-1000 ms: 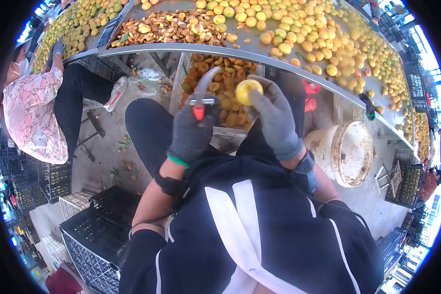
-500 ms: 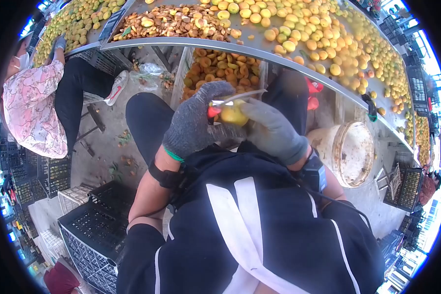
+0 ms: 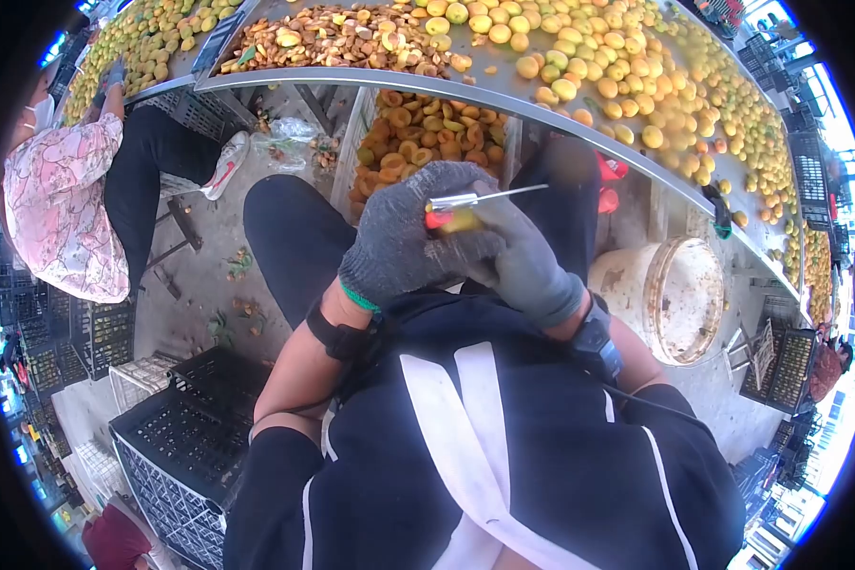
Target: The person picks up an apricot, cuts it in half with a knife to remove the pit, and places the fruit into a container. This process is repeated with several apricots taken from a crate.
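In the middle of the view, my left hand (image 3: 404, 228), in a dark grey knit glove with a green cuff, is closed around a small knife (image 3: 454, 201). Its handle shows red, and its thin metal blade points right. A yellow-green apricot (image 3: 464, 221) sits just under the knife, mostly hidden by the gloves. My right hand (image 3: 534, 258), in a smoother grey glove, wraps around the apricot from the right. Both hands touch above my lap. Below the table edge, a crate holds halved apricots (image 3: 418, 142).
A metal-edged table (image 3: 503, 92) carries whole apricots (image 3: 627, 76) and a heap of brown pits (image 3: 342, 43). A stained white bucket (image 3: 655, 299) lies to the right. At the lower left stands a black crate (image 3: 185, 427); a co-worker (image 3: 66, 199) sits at the left.
My hands have drawn closer together, and the apricot is more covered by them. The knife has shifted slightly right, its blade now more level.
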`<state>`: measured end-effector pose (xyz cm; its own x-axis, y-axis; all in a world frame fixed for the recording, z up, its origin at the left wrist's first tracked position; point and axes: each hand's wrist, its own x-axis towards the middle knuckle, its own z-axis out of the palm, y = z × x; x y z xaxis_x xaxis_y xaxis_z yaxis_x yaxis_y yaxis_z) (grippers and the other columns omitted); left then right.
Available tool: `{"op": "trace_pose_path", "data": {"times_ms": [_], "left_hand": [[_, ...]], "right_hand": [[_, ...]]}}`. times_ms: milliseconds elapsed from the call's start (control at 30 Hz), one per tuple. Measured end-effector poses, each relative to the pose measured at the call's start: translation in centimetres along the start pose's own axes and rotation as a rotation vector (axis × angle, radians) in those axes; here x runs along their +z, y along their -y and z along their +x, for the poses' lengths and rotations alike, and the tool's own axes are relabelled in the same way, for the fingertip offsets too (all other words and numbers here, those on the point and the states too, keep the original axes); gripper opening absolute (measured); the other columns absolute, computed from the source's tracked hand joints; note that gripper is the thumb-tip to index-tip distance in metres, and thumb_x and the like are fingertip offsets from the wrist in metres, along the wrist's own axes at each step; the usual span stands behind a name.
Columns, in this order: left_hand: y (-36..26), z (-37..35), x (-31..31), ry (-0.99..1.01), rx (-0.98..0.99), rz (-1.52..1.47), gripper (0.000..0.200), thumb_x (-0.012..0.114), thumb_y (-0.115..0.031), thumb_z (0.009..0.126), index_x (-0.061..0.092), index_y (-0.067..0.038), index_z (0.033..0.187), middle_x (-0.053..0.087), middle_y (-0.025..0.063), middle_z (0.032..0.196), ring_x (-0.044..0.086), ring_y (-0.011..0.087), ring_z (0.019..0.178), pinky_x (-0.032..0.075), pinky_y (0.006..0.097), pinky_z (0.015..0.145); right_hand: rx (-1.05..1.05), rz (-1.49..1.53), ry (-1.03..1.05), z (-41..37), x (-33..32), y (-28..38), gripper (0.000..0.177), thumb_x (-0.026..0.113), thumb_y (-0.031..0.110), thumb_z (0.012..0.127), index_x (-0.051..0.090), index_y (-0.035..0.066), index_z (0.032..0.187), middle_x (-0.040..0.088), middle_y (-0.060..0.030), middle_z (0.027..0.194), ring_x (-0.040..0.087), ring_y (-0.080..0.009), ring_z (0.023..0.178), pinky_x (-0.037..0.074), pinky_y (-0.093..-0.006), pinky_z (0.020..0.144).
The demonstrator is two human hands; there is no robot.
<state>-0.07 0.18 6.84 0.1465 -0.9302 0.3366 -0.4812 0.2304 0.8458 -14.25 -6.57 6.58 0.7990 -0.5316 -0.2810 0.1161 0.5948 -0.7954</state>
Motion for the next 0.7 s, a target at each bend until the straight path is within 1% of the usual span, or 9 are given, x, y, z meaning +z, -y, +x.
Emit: {"op": "trace_pose_path", "data": {"times_ms": [67,233,333,467,533,567,600,633,700], "left_hand": [[0.2,-0.2,0.4,-0.072,0.075,-0.182,0.045,0.083,-0.015,0.073,0.064,-0.002,0.112,0.067,0.0115,0.106,0.065,0.0230,0.094,0.050,0.0339,0.087],[-0.6,-0.3,1.2,-0.180,0.028,-0.164,0.037,0.077,-0.007,0.076,0.066,-0.001,0.111,0.068,0.0102,0.104,0.065,0.0210,0.096,0.048,0.0345,0.092],[-0.9,0.0,1.7,-0.202,-0.013,-0.226,0.032,0.075,-0.005,0.077,0.067,-0.001,0.108,0.069,0.0098,0.101,0.064,0.0198,0.097,0.048,0.0346,0.093],[0.0,0.7,2.7,-0.273,-0.034,-0.393,0.024,0.075,-0.013,0.081,0.068,-0.003,0.102,0.068,0.0071,0.094,0.065,0.0160,0.088,0.052,0.0295,0.079],[0.1,1.0,3.2,-0.294,-0.088,-0.467,0.023,0.074,-0.013,0.081,0.068,-0.002,0.102,0.068,0.0064,0.094,0.065,0.0151,0.088,0.052,0.0291,0.079],[0.4,0.9,3.2,-0.310,-0.148,-0.538,0.022,0.073,-0.012,0.082,0.068,-0.002,0.102,0.068,0.0057,0.095,0.064,0.0141,0.088,0.052,0.0286,0.079],[1.0,1.0,3.1,-0.316,-0.146,-0.534,0.022,0.073,-0.012,0.082,0.068,-0.002,0.102,0.068,0.0057,0.095,0.064,0.0141,0.088,0.052,0.0286,0.079],[1.8,1.2,3.0,-0.255,-0.225,-0.637,0.022,0.072,-0.012,0.083,0.068,-0.001,0.102,0.068,0.0054,0.096,0.064,0.0135,0.087,0.052,0.0283,0.079],[2.6,1.2,2.9,-0.179,-0.340,-0.803,0.023,0.071,-0.011,0.085,0.068,-0.001,0.105,0.068,0.0053,0.099,0.064,0.0127,0.090,0.052,0.0277,0.080]], "right_hand": [[0.010,0.041,0.071,0.1,-0.3,-0.2,0.033,0.034,0.031,0.103,0.052,0.007,0.116,0.054,0.0005,0.072,0.038,-0.0055,0.044,0.026,-0.0201,0.039],[-0.695,-0.656,-0.177,-0.5,1.7,-1.0,0.036,0.030,0.026,0.104,0.053,0.003,0.120,0.059,-0.0063,0.107,0.058,-0.0107,0.093,0.047,-0.0233,0.080],[-0.604,-0.433,-0.114,-0.8,1.4,-0.8,0.038,0.029,0.026,0.104,0.053,0.002,0.121,0.056,-0.0094,0.114,0.054,-0.0133,0.107,0.043,-0.0270,0.094],[-0.608,-0.506,-0.189,0.1,0.5,-1.5,0.038,0.030,0.027,0.105,0.054,0.002,0.120,0.057,-0.0077,0.112,0.055,-0.0125,0.104,0.044,-0.0272,0.093],[-0.742,-0.697,-0.217,0.6,0.2,-1.8,0.049,0.056,-0.012,0.081,0.049,0.000,0.128,0.053,-0.0081,0.108,0.054,-0.0139,0.097,0.046,-0.0235,0.080],[-0.742,-0.696,-0.210,0.6,0.2,-1.8,0.049,0.056,-0.012,0.081,0.049,0.000,0.128,0.053,-0.0081,0.108,0.054,-0.0139,0.097,0.046,-0.0235,0.080],[-0.528,-0.411,-0.176,0.6,0.2,-1.3,0.031,0.045,0.012,0.092,0.053,0.003,0.121,0.056,-0.0078,0.103,0.055,-0.0126,0.088,0.046,-0.0217,0.070],[-0.310,-0.129,-0.141,0.6,0.0,-0.9,0.039,0.034,0.036,0.104,0.056,0.006,0.114,0.059,-0.0075,0.097,0.057,-0.0113,0.079,0.045,-0.0198,0.061],[-0.024,0.147,0.082,1.2,-2.3,0.1,0.041,0.034,0.042,0.103,0.056,0.008,0.108,0.058,-0.0077,0.088,0.051,-0.0113,0.065,0.038,-0.0199,0.050]]}}
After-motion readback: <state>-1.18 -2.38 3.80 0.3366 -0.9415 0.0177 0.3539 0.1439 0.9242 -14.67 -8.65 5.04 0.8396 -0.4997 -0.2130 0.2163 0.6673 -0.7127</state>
